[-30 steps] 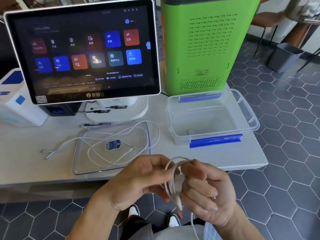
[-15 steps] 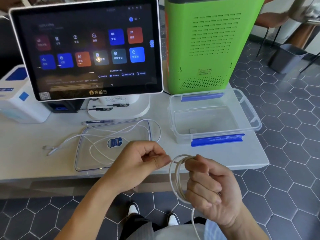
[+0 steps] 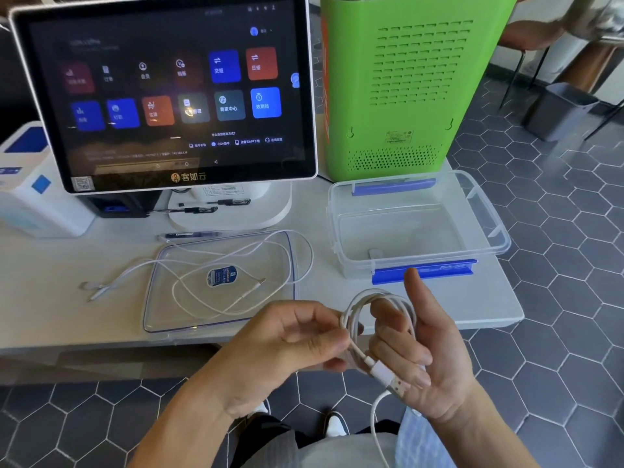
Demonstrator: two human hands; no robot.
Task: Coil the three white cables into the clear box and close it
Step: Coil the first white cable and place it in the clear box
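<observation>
step: winding thin white cable [image 3: 381,298], midair near open clear plastic box [image 3: 499,238] | left hand [image 3: 290,336] pinches coil | right hand [image 3: 429,359] curls through loops | next: gather hanging tail, lay coil inside

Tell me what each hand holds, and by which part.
Both hold one white cable: the left hand pinches the coil's left side; the coil is looped round curled fingers of the right hand.

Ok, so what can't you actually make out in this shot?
Head view:
coiled cable: tail cut off by the bottom edge.
loose cables on the lid: overlapping strands, count unclear.
lid sticker: print too small.
green unit: top cut off by the upper edge.
</observation>
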